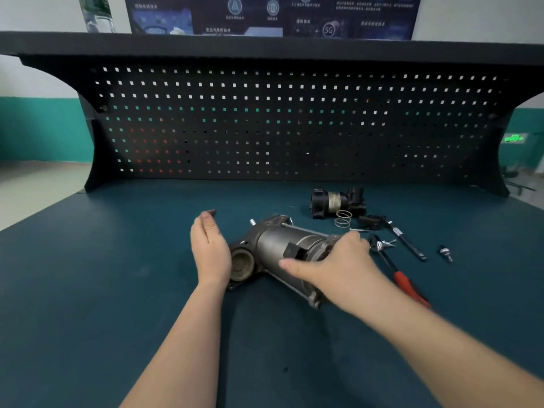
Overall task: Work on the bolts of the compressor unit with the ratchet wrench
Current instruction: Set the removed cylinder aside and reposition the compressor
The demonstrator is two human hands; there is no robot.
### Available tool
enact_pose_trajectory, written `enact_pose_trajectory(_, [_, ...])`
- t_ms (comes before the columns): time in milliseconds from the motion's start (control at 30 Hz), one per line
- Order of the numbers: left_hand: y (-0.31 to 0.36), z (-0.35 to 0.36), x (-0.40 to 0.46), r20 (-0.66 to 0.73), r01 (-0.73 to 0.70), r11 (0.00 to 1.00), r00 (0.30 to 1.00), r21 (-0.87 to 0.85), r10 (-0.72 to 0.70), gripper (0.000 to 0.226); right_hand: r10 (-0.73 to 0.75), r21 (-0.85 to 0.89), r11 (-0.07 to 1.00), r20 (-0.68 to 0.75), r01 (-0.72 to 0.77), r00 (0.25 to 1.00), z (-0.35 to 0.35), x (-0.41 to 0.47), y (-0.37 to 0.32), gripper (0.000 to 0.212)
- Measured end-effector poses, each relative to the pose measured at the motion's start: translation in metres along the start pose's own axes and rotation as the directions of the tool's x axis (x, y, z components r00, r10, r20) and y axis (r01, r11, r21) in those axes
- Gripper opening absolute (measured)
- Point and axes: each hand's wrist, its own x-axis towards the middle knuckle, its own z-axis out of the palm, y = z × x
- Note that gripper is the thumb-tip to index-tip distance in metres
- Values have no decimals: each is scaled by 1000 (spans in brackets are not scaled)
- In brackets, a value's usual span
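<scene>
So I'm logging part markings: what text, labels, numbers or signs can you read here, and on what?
"5G": inside a circle on the dark blue wall poster.
Other poster text: blurred, unreadable.
Green lit wall sign: too small to read.
Pale label on the small black cylinder: unreadable.
Grey metal compressor unit: no visible markings.

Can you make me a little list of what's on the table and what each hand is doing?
table: dark green bench top with a pegboard behind
big part: grey compressor unit, lying on its side
right hand: rests on top of the compressor unit, fingers curled over it
left hand: open, beside the unit's round end
ratchet wrench: lies on the table to the right, nobody holding it
red-handled tool: next to the right wrist
smaller black part: further back
wire rings: in front of it
</scene>
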Motion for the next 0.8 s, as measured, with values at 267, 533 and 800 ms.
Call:
enact_pose_trajectory(267, [0,6,-4,-160,24,985,987,170,4,33,4,-54,998,-279,-19,960,46,-20,19,99])
enact_pose_trajectory(533, [8,15,-14,332,-12,997,943,74,-13,29,41,-36,998,-227,-51,973,70,8,19,93])
enact_pose_trajectory(800, [49,25,-58,793,-468,823,608,321,37,35,333,-382,832,-237,-403,913,-21,72,104,84])
